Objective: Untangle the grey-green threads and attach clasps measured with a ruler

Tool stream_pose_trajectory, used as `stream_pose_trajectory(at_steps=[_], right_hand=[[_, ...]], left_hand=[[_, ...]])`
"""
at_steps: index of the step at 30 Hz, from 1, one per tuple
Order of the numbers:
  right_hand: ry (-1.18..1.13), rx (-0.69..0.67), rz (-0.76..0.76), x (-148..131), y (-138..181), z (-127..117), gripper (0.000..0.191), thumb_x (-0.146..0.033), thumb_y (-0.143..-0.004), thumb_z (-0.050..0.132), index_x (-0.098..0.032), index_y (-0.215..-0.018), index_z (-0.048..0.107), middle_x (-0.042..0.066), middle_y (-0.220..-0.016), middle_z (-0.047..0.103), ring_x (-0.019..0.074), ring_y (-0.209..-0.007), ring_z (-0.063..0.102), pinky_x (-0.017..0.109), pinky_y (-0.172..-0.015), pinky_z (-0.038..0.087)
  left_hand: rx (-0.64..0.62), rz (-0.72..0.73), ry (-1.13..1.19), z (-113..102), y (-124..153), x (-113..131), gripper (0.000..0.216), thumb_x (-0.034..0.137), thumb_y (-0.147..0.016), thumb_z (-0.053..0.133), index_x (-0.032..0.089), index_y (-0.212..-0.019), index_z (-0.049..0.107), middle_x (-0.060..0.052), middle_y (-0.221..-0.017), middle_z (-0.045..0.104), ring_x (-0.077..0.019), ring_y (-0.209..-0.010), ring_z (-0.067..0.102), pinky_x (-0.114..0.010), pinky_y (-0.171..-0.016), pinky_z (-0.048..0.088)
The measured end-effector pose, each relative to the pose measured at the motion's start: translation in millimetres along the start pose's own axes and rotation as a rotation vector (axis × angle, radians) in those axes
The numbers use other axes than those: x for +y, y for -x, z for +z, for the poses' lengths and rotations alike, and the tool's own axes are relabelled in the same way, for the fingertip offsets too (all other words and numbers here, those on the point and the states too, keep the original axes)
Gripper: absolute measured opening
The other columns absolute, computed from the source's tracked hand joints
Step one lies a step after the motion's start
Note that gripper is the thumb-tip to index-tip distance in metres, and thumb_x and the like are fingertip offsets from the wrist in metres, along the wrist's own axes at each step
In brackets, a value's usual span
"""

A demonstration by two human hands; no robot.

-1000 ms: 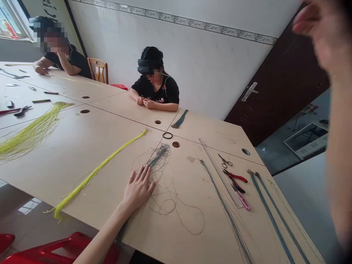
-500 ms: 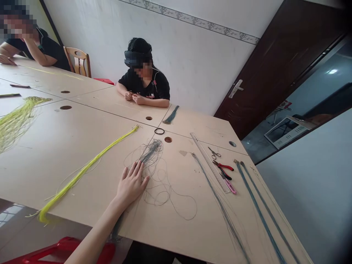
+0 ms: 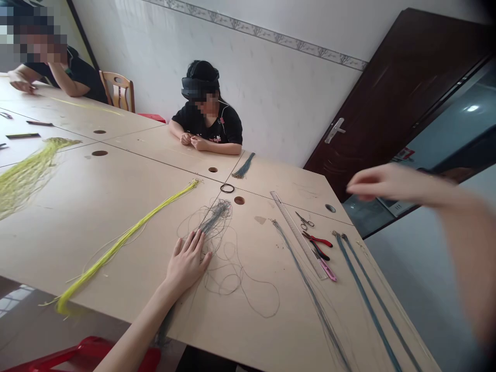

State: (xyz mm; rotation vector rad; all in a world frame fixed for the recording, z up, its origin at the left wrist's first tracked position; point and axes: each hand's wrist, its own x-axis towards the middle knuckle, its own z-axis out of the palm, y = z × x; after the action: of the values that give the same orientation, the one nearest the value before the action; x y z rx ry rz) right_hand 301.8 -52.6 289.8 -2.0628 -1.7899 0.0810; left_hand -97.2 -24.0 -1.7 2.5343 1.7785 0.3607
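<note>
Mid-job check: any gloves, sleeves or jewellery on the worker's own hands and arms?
None visible. The left hand and forearm are bare: no glove, sleeve, watch or ring. The right hand is bare too, though blurred.

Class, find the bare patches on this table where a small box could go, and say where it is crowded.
Bare: the wide stretch between the yellow cord bundle and the far table seam; the panel beyond the ruler, by the dark tassel. Crowded: the thread tangle under the left hand, and ruler, scissors, pliers together.
</note>
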Motion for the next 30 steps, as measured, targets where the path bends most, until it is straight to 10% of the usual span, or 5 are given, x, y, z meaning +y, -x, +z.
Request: stream_pose_trajectory(at_steps=[3,10,30], right_hand=[[-0.019,-0.442,0.038,-1.4,-14.8,70.7,0.023,-0.029,-0.078,0.056,-0.008,-0.073,0.065,0.001,-0.062,0.059,0.0058,-0.052,0.050,0.019,-0.050,0.034],[-0.018,-0.403,0.047,18.4,-29.4,213.1,0.018,-0.023,-0.074,0.053,-0.010,-0.078,0.064,0.007,-0.077,0.067,0.0132,-0.069,0.058,0.020,-0.058,0.036],[0.017,-0.305,0.018,37.5,-37.1,265.7,0.019,-0.032,-0.078,0.046,-0.019,-0.068,0.057,0.006,-0.078,0.069,0.0206,-0.074,0.063,0.028,-0.062,0.040]], left_hand=[[-0.018,-0.003,0.002,-1.2,0.2,0.4,0.063,0.046,-0.090,0.028,0.009,-0.141,0.027,-0.009,-0.147,0.025,-0.0250,-0.137,0.018,-0.048,-0.111,0.012],[-0.016,-0.004,-0.007,1.0,1.1,-2.1,0.063,0.046,-0.090,0.030,0.010,-0.141,0.028,-0.008,-0.147,0.023,-0.0253,-0.137,0.018,-0.048,-0.111,0.013],[-0.007,0.020,0.045,6.9,-0.3,-8.5,0.059,0.051,-0.092,0.027,0.019,-0.141,0.025,-0.004,-0.145,0.023,-0.0281,-0.134,0.026,-0.045,-0.109,0.026]])
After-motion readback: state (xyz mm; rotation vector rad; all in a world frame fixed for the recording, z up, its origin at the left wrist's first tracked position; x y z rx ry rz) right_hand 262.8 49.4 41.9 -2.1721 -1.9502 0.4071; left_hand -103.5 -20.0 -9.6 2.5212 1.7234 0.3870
